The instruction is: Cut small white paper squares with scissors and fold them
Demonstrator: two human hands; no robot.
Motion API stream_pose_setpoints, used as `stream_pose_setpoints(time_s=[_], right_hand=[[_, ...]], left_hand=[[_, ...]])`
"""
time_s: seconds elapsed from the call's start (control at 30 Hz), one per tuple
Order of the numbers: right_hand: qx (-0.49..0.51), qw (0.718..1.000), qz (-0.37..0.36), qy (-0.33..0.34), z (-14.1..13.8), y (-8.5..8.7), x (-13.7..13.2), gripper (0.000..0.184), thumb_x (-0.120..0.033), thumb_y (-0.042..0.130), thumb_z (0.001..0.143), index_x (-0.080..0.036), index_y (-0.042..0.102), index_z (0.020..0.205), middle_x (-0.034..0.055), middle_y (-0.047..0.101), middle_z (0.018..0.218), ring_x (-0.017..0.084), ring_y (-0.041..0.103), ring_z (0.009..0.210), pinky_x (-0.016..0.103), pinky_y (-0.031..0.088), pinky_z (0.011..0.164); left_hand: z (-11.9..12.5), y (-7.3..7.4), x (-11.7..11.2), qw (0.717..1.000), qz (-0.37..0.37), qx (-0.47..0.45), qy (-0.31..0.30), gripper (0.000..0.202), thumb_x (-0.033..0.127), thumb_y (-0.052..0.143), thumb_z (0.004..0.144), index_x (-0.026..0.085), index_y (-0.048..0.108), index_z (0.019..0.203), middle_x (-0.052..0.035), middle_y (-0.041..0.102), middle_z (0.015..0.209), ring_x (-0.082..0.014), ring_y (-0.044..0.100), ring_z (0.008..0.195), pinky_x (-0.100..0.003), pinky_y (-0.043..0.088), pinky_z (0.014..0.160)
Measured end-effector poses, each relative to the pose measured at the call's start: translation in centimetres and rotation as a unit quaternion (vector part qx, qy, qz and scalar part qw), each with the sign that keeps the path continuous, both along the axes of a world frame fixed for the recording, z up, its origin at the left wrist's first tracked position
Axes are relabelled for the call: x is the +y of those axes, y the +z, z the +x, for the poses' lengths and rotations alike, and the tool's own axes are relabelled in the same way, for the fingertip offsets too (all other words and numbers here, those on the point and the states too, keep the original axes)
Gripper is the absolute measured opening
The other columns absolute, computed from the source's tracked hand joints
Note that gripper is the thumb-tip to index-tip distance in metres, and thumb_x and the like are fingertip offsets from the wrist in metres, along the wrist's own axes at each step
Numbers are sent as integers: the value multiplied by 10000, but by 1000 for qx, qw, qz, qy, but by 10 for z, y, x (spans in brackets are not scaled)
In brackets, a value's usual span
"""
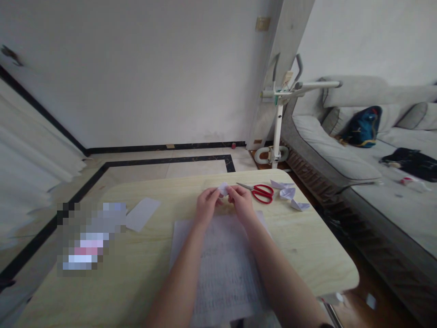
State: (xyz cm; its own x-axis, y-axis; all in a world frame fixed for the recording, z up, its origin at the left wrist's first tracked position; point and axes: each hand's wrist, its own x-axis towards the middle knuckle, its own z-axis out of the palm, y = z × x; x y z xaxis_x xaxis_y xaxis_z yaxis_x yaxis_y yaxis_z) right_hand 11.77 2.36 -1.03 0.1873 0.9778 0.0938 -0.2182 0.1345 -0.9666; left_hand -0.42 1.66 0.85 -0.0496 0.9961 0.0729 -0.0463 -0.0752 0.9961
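Between my two hands is a small piece of white paper (223, 188), held above the table near its far edge. The fingers of my left hand (207, 200) pinch its left side, and my right hand (240, 198) pinches its right side. Folds in the paper are too small to make out. Just right of my right hand lie scissors (262, 193) with red handles, their blades pointing left. Several folded white paper pieces (287, 193) rest beyond them at the right. Under my forearms lies a large sheet with writing (228, 273).
A blank paper sheet (143, 214) lies on the left of the wooden table (136, 282), beside a blurred-out patch. Behind the table stand a white wall and an exercise machine (278, 123). A grey sofa (375, 196) with a blue backpack (363, 126) is on the right.
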Motion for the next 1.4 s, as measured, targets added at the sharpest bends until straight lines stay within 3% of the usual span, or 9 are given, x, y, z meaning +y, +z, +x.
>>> stream_pose_setpoints(time_s=[0.23,0.33,0.43,0.57,0.67,0.73,0.93,1.17,1.4], right_hand=[[-7,999,-24,39,-5,7,-4,200,-375,652,702,-175,664,718,-34,501,523,106,438,493,240,311,496],[-11,998,-26,55,-7,10,-5,171,-345,647,687,-181,616,648,-39,497,512,104,440,483,239,315,496],[-27,999,-26,27,-6,9,-5,168,-337,639,689,-183,595,638,-39,508,511,108,455,486,240,338,506],[-91,996,-7,-15,-6,3,-2,148,-319,607,710,-176,616,673,-21,547,557,125,484,524,245,365,518],[-140,989,28,-39,-7,0,-1,151,-304,583,735,-168,647,729,10,612,649,145,526,600,257,401,571],[-148,987,41,-44,-8,0,-3,154,-298,578,747,-165,656,762,24,638,692,158,552,644,266,419,612],[-147,987,56,-26,-11,7,-9,182,-331,572,791,-178,668,805,38,667,748,172,586,691,274,439,641],[-146,988,54,-10,-11,9,-9,181,-300,562,794,-177,692,816,54,689,785,189,617,740,290,465,682],[-127,990,57,12,-11,13,-12,185,-278,560,783,-179,707,836,49,685,794,172,610,703,281,463,658]], left_hand=[[-2,1,0,998,36,1,55,266,334,546,782,169,532,574,20,513,513,-101,485,493,-212,397,500],[-2,-2,1,998,32,15,60,273,354,534,799,173,532,594,18,520,529,-107,496,496,-215,400,491],[-2,-7,3,995,38,63,61,245,370,520,829,165,582,708,-6,586,633,-118,542,534,-230,435,522],[0,-13,2,964,147,175,135,202,321,576,827,172,587,962,-59,627,889,-142,593,708,-265,489,649],[1,-16,2,937,232,236,115,204,273,553,853,186,585,1035,-89,613,999,-176,587,882,-300,499,752],[1,-16,1,933,248,245,87,239,256,524,874,193,583,1096,-104,607,1069,-189,574,965,-323,490,826],[2,-14,-1,963,169,208,16,322,296,490,890,194,599,1176,-118,631,1126,-214,603,988,-333,482,861],[2,-15,1,979,120,166,15,345,358,480,894,168,630,1139,-121,659,1108,-218,618,975,-324,482,841],[2,-8,0,986,89,142,6,336,410,467,890,161,668,993,-82,687,882,-185,627,748,-272,471,686]])
